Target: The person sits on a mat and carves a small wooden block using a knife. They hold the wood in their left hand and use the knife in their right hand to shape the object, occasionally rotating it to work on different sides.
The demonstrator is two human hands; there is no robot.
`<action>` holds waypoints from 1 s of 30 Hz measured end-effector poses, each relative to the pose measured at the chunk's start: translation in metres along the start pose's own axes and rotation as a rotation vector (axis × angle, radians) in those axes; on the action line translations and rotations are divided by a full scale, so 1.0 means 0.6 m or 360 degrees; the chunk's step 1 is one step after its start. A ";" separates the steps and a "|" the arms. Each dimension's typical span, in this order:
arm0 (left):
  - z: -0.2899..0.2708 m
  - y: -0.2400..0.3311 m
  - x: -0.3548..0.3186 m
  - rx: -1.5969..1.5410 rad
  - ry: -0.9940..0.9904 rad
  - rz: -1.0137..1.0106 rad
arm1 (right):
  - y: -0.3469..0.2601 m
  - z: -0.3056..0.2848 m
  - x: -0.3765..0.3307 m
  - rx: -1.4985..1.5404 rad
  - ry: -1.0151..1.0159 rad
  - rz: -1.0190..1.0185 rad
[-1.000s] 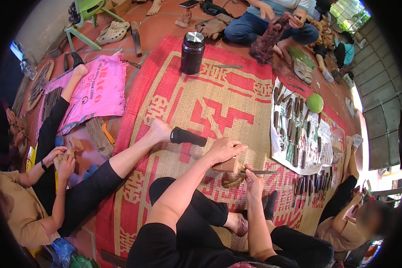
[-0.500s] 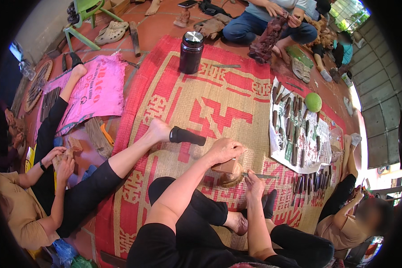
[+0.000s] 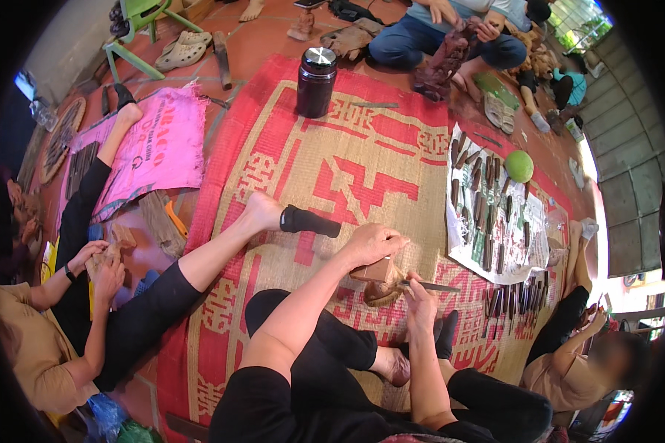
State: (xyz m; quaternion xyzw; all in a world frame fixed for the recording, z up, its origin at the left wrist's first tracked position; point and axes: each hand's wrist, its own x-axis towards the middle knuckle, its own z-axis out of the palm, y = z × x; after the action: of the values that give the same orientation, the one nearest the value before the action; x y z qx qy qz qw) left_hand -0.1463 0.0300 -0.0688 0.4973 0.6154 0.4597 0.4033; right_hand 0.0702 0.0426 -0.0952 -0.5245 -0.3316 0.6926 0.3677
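My left hand (image 3: 375,246) is closed over the top of a brown wood carving (image 3: 372,272). The carving has a squared block at its upper end and a rounded, worked part (image 3: 380,294) at its lower end. In the closed fingers of my right hand (image 3: 422,301) is a slim, dark metal tool, like a narrow file or carving blade (image 3: 440,286), which sticks out to the right. Its other end meets the right side of the carving, and my fingers partly hide that contact. Both hands are above a red and straw-coloured woven mat (image 3: 273,255).
Many dark-handled carving tools lie on a white sheet (image 3: 458,244) at right, beside a green round fruit (image 3: 519,167). More tools (image 3: 516,301) lie below the sheet. A black flask (image 3: 317,83) stands at the back. Co-workers sit left, right and ahead; one leg (image 3: 225,232) stretches onto the mat.
My right hand and the tool have shifted slightly up and left against the carving. The carving is tilted a little differently under my left hand, which keeps its hold.
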 end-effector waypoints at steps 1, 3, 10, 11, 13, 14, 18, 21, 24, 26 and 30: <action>0.000 -0.001 -0.001 0.0029 -0.0027 -0.0015 | 0.001 0.007 -0.003 -0.0029 -0.0054 -0.0036; -0.005 0.005 0.000 0.0091 -0.0077 -0.0036 | 0.002 0.004 0.002 -0.0061 0.0005 -0.0014; 0.005 -0.007 -0.002 0.0080 -0.0013 0.0008 | 0.001 -0.009 0.005 0.0058 0.0028 0.0065; 0.004 -0.007 0.000 0.0057 0.0002 0.0025 | -0.003 0.003 -0.001 0.0108 -0.0006 0.0031; 0.001 -0.005 0.002 0.0060 -0.0046 0.0012 | 0.002 0.005 0.001 -0.0012 -0.0025 -0.0001; -0.003 0.001 0.001 0.0087 -0.0105 -0.0023 | 0.006 0.004 0.004 -0.0075 -0.0038 -0.0012; -0.001 0.007 0.000 0.0116 -0.0103 -0.0031 | 0.007 -0.019 0.016 0.0036 0.0151 0.0043; 0.000 -0.001 0.001 0.0068 -0.0044 0.0020 | -0.006 0.007 -0.004 0.0019 0.0040 0.0021; -0.002 0.004 -0.001 0.0076 -0.0052 -0.0020 | -0.001 0.010 -0.001 -0.0063 0.0002 -0.0007; -0.003 0.006 0.002 0.0102 -0.0118 -0.0035 | 0.008 -0.004 0.011 -0.0095 0.0063 0.0003; 0.000 -0.002 0.001 0.0104 -0.0120 -0.0059 | 0.005 -0.021 0.012 -0.0026 0.0151 0.0028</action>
State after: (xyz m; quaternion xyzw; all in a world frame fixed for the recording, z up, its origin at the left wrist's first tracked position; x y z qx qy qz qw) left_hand -0.1466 0.0308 -0.0698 0.5157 0.6234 0.4128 0.4183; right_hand 0.0804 0.0482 -0.1041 -0.5625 -0.3149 0.6675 0.3727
